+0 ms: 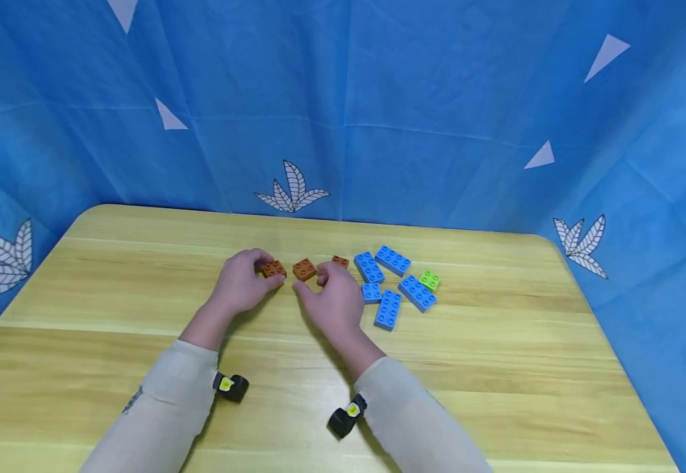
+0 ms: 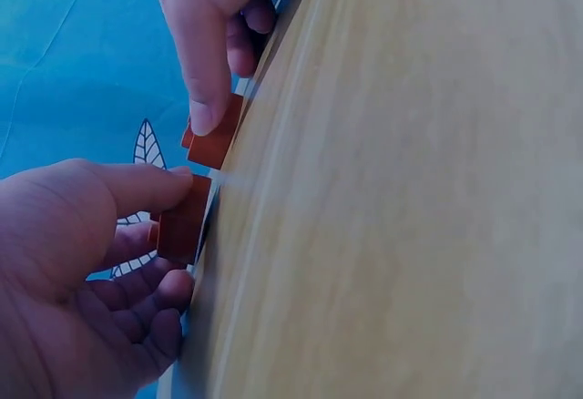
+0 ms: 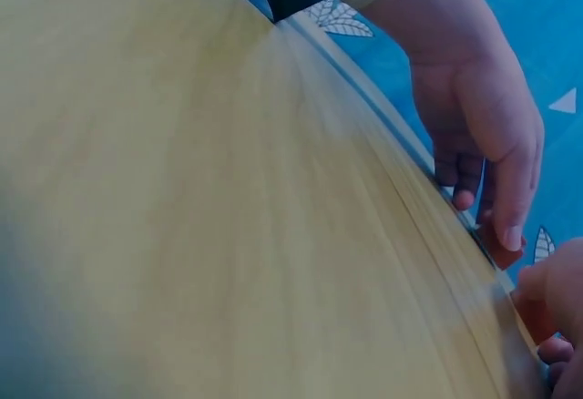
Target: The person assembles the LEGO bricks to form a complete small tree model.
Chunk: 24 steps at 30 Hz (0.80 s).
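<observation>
My left hand (image 1: 241, 284) pinches a reddish-brown toy brick (image 1: 274, 269) on the table, thumb at its near side and fingertips at its far side. Just to the right is a second brown brick (image 1: 304, 270), between the thumb and forefinger of my right hand (image 1: 338, 299). In the left wrist view, the left-hand brick (image 2: 185, 221) and the right-hand brick (image 2: 219, 135) lie close together, each with a thumb against it. The right wrist view shows both hands low at the far edge. A third brown brick (image 1: 340, 262) is partly hidden behind my right fingers.
Several blue bricks (image 1: 388, 310) lie loose to the right of my right hand, with one small green brick (image 1: 430, 280) beside them. The wooden table (image 1: 497, 368) reaches back to a blue patterned cloth (image 1: 426, 98). Black wrist cameras (image 1: 343, 420) stick out from the sleeves.
</observation>
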Motion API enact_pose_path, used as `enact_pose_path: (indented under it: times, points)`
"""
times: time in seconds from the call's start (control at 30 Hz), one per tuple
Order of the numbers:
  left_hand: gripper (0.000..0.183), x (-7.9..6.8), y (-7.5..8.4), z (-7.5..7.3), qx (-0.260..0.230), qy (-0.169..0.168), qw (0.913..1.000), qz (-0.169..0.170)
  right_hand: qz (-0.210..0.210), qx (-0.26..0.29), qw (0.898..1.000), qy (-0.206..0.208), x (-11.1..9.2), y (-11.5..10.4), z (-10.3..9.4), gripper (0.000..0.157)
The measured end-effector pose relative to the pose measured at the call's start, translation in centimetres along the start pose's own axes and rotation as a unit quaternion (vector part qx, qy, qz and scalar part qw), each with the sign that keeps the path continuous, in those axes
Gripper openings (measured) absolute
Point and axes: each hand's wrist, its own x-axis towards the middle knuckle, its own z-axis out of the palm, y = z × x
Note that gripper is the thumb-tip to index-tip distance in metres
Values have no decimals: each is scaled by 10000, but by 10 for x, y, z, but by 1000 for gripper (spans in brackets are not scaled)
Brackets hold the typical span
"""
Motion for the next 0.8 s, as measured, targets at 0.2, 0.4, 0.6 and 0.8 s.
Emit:
enact_pose_path:
  times: [0.2, 0.4, 0.6, 0.8]
  points:
    - [39, -2, 3, 1, -56, 21, 10000, 40, -23, -185, 9998, 118, 2, 0, 2, 35]
    - [38, -4, 3, 0, -187, 36, 9998, 35, -54, 165, 9998, -105, -2, 5, -4, 34]
    - [37, -5, 2, 0, -293, 56, 9995, 103, -235, 353, 9981, -441, -7, 13, -14, 33]
    - [38, -9, 6, -2, -521, 64, 9982, 284, -429, 459, 9952, -757, -13, 19, -29, 30]
